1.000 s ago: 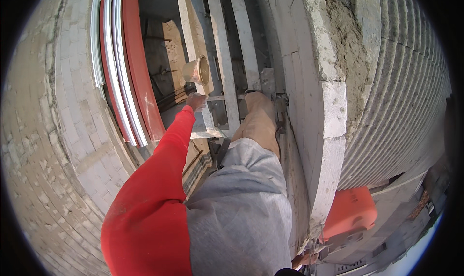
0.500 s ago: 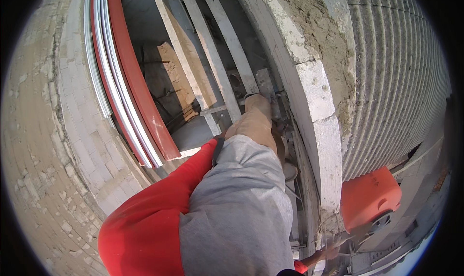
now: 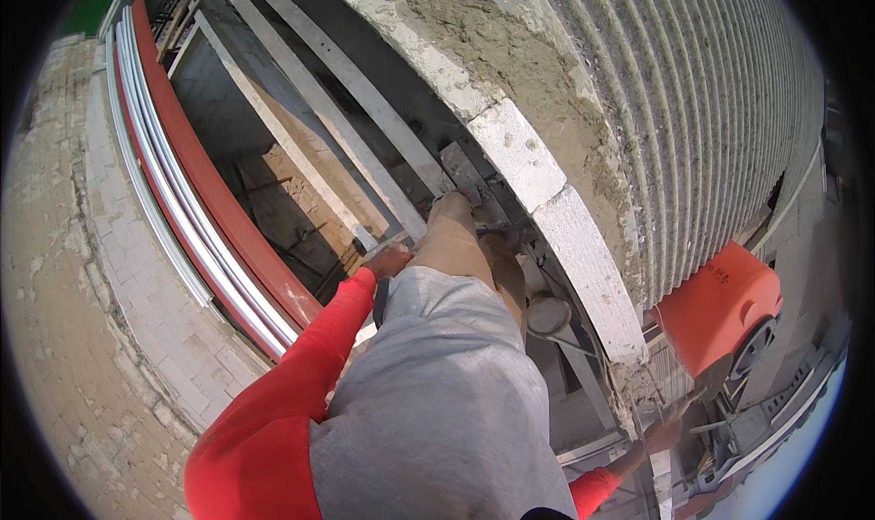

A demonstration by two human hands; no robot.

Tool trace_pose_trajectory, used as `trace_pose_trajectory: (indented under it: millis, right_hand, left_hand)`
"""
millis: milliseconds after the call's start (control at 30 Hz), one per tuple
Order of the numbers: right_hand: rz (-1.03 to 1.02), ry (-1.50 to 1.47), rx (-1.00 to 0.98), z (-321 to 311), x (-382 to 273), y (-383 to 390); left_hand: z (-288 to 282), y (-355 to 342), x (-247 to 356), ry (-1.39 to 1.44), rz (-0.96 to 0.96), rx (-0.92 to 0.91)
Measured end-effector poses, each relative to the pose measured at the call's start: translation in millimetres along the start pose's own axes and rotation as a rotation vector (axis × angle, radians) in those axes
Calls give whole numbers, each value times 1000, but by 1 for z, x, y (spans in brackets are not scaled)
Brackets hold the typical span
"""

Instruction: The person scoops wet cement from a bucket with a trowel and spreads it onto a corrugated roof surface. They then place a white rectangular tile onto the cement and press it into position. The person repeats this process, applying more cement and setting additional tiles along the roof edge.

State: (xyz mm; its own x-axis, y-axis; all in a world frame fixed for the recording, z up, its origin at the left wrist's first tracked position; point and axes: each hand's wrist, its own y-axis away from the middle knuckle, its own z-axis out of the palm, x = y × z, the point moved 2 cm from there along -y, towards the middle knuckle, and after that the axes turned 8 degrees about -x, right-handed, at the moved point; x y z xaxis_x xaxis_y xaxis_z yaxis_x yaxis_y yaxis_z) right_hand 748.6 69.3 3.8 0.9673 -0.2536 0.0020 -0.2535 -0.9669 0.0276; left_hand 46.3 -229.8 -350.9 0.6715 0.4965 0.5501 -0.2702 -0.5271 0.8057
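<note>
My left hand (image 3: 389, 260), at the end of a red sleeve, is beside my bare leg (image 3: 453, 247). It is close to the lower ends of the pale beams (image 3: 342, 146); whether it touches one, I cannot tell. Its fingers are too small and hidden to read. Reaching out at lower right, my right hand (image 3: 663, 432) is smeared by motion near the end of the block wall (image 3: 597, 265). Nothing in it can be made out, and its fingers are blurred.
Beams span a dark gap with rubble below. Long red and white metal profiles (image 3: 205, 169) lie along the left, beside a block wall (image 3: 137, 274). Wet mortar (image 3: 510, 55) tops the right wall. Beyond are corrugated roofing (image 3: 693, 119), an orange wheeled container (image 3: 720, 306) and a round pan-like object (image 3: 549, 315).
The view has turned, so the beams and right wall sit further left. My left hand now shows more fully beside my leg. My right arm reaches further out to the right.
</note>
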Motion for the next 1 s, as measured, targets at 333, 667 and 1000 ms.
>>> trace_pose_trajectory:
  millis: [333, 667, 1000]
  right_hand:
    - [253, -201, 220, -21, -39, 12]
    - [94, 538, 272, 38, 52, 45]
    - [329, 156, 476, 26, 17, 27]
  left_hand:
    - [-303, 78, 165, 685, 89, 1056]
    - [-272, 34, 462, 123, 884, 296]
    - [-135, -24, 503, -576, 866, 364]
